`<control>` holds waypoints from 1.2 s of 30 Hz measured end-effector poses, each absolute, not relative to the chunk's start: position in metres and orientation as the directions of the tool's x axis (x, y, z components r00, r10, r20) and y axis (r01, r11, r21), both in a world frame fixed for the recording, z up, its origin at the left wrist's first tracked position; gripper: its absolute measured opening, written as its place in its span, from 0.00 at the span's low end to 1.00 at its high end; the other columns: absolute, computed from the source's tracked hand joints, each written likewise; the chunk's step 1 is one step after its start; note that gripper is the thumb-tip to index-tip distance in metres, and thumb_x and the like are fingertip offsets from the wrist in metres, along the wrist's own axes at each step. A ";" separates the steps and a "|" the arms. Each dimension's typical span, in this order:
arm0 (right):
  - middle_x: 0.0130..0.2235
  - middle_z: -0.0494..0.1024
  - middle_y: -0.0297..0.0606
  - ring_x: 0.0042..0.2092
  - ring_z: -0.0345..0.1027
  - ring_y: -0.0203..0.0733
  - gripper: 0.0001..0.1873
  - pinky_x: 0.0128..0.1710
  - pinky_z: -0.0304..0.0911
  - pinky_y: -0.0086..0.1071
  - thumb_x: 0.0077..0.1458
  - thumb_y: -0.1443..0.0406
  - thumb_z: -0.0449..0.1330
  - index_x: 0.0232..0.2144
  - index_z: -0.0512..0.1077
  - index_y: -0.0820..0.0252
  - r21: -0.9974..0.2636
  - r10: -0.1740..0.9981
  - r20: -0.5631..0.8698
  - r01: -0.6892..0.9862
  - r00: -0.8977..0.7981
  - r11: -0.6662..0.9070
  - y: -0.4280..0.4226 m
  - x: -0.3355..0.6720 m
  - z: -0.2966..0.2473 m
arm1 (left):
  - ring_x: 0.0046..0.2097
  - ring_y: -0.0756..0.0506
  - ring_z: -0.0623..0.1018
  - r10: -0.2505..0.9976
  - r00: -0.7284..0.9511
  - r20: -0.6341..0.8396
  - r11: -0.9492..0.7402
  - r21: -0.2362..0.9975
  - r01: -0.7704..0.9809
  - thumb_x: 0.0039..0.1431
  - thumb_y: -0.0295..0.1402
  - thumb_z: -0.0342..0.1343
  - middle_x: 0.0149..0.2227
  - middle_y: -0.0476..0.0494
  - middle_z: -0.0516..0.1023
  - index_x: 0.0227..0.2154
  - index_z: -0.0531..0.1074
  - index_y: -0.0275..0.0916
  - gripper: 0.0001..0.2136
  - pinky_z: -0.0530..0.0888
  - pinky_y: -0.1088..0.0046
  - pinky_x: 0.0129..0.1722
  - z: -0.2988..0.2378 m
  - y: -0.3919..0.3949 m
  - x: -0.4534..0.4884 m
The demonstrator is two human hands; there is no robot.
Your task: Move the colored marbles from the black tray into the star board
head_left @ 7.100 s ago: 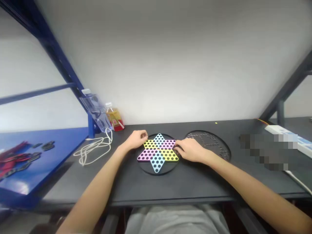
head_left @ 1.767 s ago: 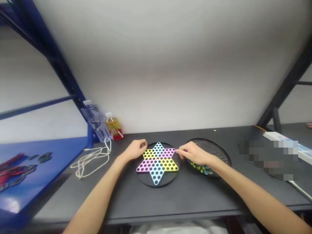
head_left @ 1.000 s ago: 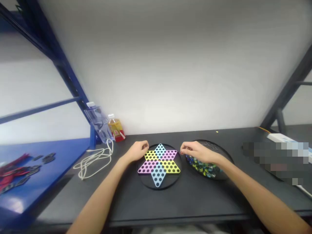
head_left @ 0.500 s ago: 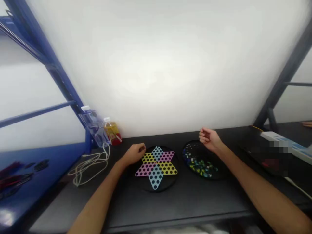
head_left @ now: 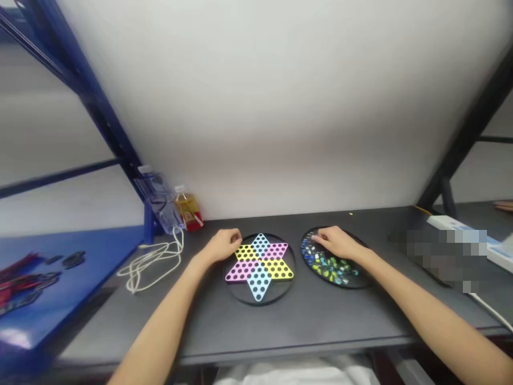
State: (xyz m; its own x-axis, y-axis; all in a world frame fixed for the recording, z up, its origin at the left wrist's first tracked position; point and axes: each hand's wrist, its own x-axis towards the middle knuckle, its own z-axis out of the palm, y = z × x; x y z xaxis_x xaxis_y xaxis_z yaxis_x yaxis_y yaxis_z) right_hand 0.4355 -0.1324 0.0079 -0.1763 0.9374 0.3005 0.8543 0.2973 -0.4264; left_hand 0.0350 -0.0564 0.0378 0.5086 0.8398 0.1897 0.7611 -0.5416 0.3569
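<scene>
Left hand point(head_left: 222, 246) loosely curled, grip unclear, against the edge of a star-shaped Chinese checkers board point(head_left: 260, 267), as if steadying it; right hand point(head_left: 339, 241) cupped over glass marbles point(head_left: 329, 262), any grip hidden, in a round black tray point(head_left: 344, 286) beside the board for easy reach, on the worktop point(head_left: 320, 321).

Wall: plain white wall point(head_left: 256, 107) rising behind the counter, dimmer toward its top corners.
Counter: dark grey counter point(head_left: 240, 331) with a thin darker front edge, spanning nearly the whole view.
Left: blue steel shelving frame point(head_left: 105, 127) slanting upward beside a glossy blue shelf point(head_left: 92, 278).
Right: dark steel upright point(head_left: 460, 140) slanting against the wall.
Light: soft and even, with a pale glare point(head_left: 18, 337) on the blue shelf.
</scene>
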 end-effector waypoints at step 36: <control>0.22 0.71 0.34 0.19 0.63 0.35 0.23 0.18 0.60 0.29 0.60 0.49 0.48 0.27 0.69 0.59 -0.840 0.986 0.129 0.517 -0.103 0.163 -0.150 0.432 0.020 | 0.28 0.48 0.72 0.844 0.507 0.177 -0.534 0.360 0.765 0.55 0.36 0.50 0.26 0.46 0.75 0.32 0.74 0.37 0.11 0.65 0.74 0.29 0.041 -0.059 0.038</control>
